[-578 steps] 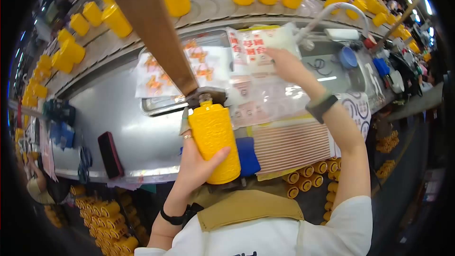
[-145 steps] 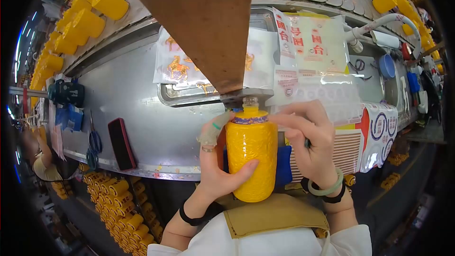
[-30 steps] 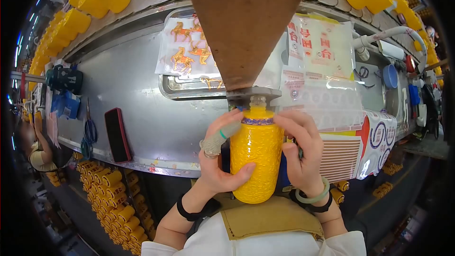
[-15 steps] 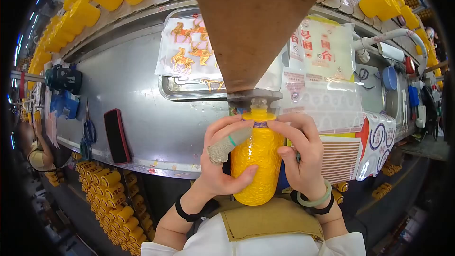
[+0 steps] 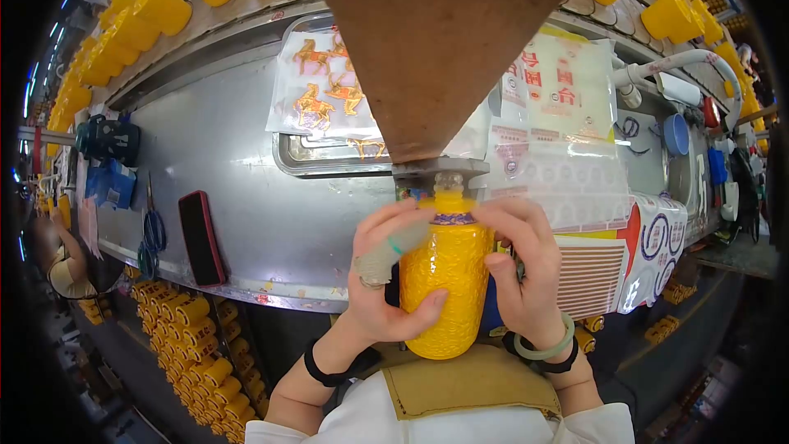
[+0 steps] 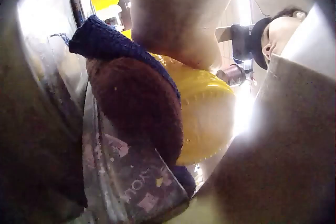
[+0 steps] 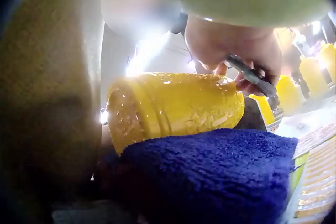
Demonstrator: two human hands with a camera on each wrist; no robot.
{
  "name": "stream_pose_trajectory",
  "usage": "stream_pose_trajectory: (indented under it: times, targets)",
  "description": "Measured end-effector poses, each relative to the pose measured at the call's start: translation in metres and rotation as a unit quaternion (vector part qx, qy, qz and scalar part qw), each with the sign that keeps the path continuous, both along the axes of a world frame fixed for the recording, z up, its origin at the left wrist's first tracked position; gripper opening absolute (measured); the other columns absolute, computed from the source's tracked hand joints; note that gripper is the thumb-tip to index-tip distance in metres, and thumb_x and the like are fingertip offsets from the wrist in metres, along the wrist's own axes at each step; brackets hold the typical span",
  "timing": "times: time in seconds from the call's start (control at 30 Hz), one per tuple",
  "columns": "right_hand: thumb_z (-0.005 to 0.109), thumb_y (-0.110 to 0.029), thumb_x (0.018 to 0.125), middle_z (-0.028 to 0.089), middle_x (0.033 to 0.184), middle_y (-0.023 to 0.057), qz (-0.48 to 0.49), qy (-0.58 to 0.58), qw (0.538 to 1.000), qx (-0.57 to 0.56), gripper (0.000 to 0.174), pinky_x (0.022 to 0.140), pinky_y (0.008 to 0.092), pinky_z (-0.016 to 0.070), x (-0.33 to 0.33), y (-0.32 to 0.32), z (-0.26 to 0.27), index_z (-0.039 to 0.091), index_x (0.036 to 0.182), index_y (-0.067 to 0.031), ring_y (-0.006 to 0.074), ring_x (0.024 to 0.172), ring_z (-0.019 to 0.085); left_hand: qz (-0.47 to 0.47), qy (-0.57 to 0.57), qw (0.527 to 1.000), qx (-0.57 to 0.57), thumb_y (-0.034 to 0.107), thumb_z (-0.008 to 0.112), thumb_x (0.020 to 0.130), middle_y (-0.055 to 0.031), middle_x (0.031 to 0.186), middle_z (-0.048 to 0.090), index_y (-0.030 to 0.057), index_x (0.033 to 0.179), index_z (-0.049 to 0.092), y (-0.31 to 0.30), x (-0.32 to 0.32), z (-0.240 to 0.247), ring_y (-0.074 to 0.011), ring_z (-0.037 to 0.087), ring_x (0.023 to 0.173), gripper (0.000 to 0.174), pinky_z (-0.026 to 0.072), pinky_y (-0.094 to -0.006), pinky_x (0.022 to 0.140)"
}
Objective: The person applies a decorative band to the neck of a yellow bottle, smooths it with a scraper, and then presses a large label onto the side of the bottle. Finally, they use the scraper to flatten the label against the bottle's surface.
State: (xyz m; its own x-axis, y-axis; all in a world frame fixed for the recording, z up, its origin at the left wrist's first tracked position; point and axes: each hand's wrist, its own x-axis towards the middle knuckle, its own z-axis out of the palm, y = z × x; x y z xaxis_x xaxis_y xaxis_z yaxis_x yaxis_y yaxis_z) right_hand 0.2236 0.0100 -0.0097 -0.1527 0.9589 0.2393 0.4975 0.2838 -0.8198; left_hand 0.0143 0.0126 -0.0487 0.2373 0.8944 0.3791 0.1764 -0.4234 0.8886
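Observation:
A glossy yellow embossed bottle (image 5: 444, 292) with a clear glass neck (image 5: 449, 183) lies tilted on a blue towel (image 7: 226, 166), over a padded rest. A purple patterned band (image 5: 454, 219) runs round its shoulder. My left hand (image 5: 380, 304) holds the bottle's left side, thumb across its front and wrapped index finger at the band. On the other side, my right hand (image 5: 532, 267) presses bent fingertips at the band's right end, its thumb apart from them. A dark greenish band (image 7: 252, 76) shows at the right fingers.
A broad brown beam (image 5: 444, 49) hangs overhead, ending near a metal plate (image 5: 411, 169) by the bottle neck. Gold horse figures (image 5: 314, 107) lie on a tray at left; printed sheets (image 5: 567, 127) at right. A phone (image 5: 201, 238) and scissors (image 5: 151, 234) lie on the metal table.
Earlier my right hand reached to the printed sheets and the bottle bore no band; later both hands came to the band. Just now the left fingertips have slid slightly left along it.

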Motion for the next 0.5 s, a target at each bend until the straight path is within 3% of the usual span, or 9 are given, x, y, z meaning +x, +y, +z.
stream_pose_trajectory:
  times: [0.07, 0.13, 0.17, 0.23, 0.5]
  targets:
    - [0.066, -0.010, 0.094, 0.063, 0.112, 0.0135, -0.035, 0.061, 0.996, -0.052, 0.040, 0.074, 0.0317, 0.0490, 0.000, -0.002, 0.000, 0.064, 0.132, -0.0020, 0.0218, 0.085, 0.057, 0.002, -0.004, 1.000, -0.005, 0.021, 0.080, 0.078, -0.0208, 0.146, 0.053, -0.0012, 0.141, 0.051, -0.001, 0.001, -0.002, -0.0367, 0.047, 0.137, 0.072, 0.0390, -0.0460, 0.114]
    - [0.065, -0.009, 0.094, 0.064, 0.108, 0.0124, -0.040, 0.096, 0.990, -0.097, 0.041, 0.074, 0.0308, 0.0481, 0.000, -0.003, -0.002, 0.062, 0.134, -0.0013, 0.0198, 0.084, 0.057, 0.014, -0.114, 0.988, -0.104, 0.019, 0.081, 0.078, -0.0236, 0.154, 0.041, -0.0014, 0.149, 0.038, -0.005, 0.006, -0.008, -0.0354, 0.043, 0.141, 0.086, 0.0353, -0.0461, 0.117]
    - [0.063, -0.007, 0.095, 0.064, 0.104, 0.0113, -0.045, 0.132, 0.980, -0.143, 0.042, 0.074, 0.0298, 0.0472, 0.000, -0.003, -0.003, 0.060, 0.136, -0.0006, 0.0178, 0.083, 0.056, 0.012, -0.115, 0.988, -0.104, 0.019, 0.081, 0.078, -0.0236, 0.154, 0.041, -0.0014, 0.149, 0.038, -0.006, 0.009, -0.010, -0.0354, 0.043, 0.141, 0.086, 0.0353, -0.0461, 0.117]
    - [0.062, -0.007, 0.095, 0.063, 0.102, 0.0099, -0.037, 0.135, 0.980, -0.140, 0.042, 0.074, 0.0293, 0.0466, 0.002, -0.004, -0.013, 0.059, 0.136, -0.0009, 0.0167, 0.082, 0.055, -0.029, -0.215, 0.958, -0.189, 0.018, 0.083, 0.077, -0.0231, 0.156, 0.035, -0.0012, 0.154, 0.028, -0.010, 0.013, -0.014, -0.0338, 0.042, 0.142, 0.096, 0.0323, -0.0462, 0.120]
    - [0.062, -0.010, 0.096, 0.061, 0.096, 0.0081, -0.043, 0.140, 0.980, -0.135, 0.038, 0.075, 0.0303, 0.0463, 0.002, 0.000, -0.014, 0.059, 0.133, -0.0007, 0.0170, 0.080, 0.054, -0.021, -0.226, 0.957, -0.180, 0.017, 0.084, 0.075, -0.0218, 0.150, 0.040, -0.0018, 0.154, 0.027, -0.008, 0.015, -0.014, -0.0319, 0.043, 0.140, 0.099, 0.0332, -0.0442, 0.119]
